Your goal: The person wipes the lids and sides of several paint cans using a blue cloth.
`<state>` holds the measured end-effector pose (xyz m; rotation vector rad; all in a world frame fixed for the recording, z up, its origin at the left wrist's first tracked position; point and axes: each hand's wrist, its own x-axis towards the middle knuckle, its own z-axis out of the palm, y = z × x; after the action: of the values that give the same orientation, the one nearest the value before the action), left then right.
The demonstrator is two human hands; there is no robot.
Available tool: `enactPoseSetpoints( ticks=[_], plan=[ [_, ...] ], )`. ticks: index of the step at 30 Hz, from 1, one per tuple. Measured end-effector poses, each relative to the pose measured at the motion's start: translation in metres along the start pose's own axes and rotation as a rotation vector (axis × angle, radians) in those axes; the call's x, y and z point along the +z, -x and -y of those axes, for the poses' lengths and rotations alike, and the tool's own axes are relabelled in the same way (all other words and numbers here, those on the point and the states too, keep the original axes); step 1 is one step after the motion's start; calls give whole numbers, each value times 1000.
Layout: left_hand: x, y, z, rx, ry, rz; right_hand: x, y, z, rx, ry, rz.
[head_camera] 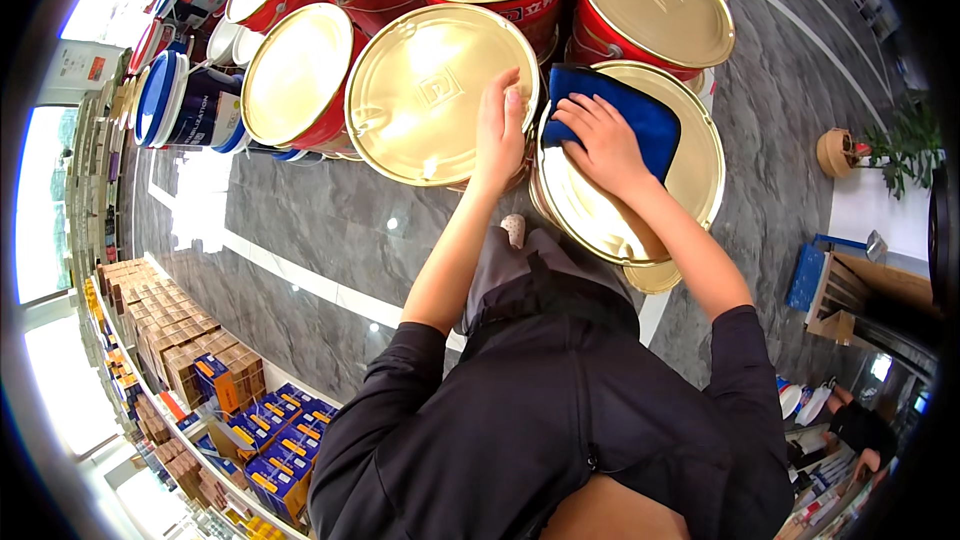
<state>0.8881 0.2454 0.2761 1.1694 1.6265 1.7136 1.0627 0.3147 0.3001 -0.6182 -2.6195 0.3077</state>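
My right hand point(604, 142) lies with spread fingers on a blue cloth point(649, 120), pressing it against the gold metal lid point(694, 165) of a drum at the front right. The cloth covers the upper left part of that lid and reaches its rim. My left hand point(501, 120) is raised with nothing in it, at the right edge of another gold lid point(405, 105) with an embossed square mark. Whether it touches that lid, I cannot tell. A red drum with a gold lid point(656, 4) stands just beyond the cloth.
More red drums with gold lids point(296, 75) crowd the far side. Blue and white pails point(199, 105) stand at left. Stacked cartons point(180, 315) and blue boxes point(281, 442) fill the lower left. A potted plant point(832, 154) and a wooden cabinet point(877, 285) are at right; another person point(862, 427) is lower right.
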Motion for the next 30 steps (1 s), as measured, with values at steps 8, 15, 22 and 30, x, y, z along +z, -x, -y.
enactPoseSetpoints(
  ticks=[8, 15, 22, 30],
  plan=[
    [2, 0, -2, 12, 42, -13, -2, 3, 0, -29, -81, 12],
    [1, -1, -1, 13, -33, -18, -2, 6, 3, -62, -90, 21],
    [-2, -1, 9, 65, -114, -41, -20, 23, -24, 205, 235, -111],
    [-2, -3, -1, 94, -167, -31, -23, 14, -3, 131, 0, -194]
  ],
)
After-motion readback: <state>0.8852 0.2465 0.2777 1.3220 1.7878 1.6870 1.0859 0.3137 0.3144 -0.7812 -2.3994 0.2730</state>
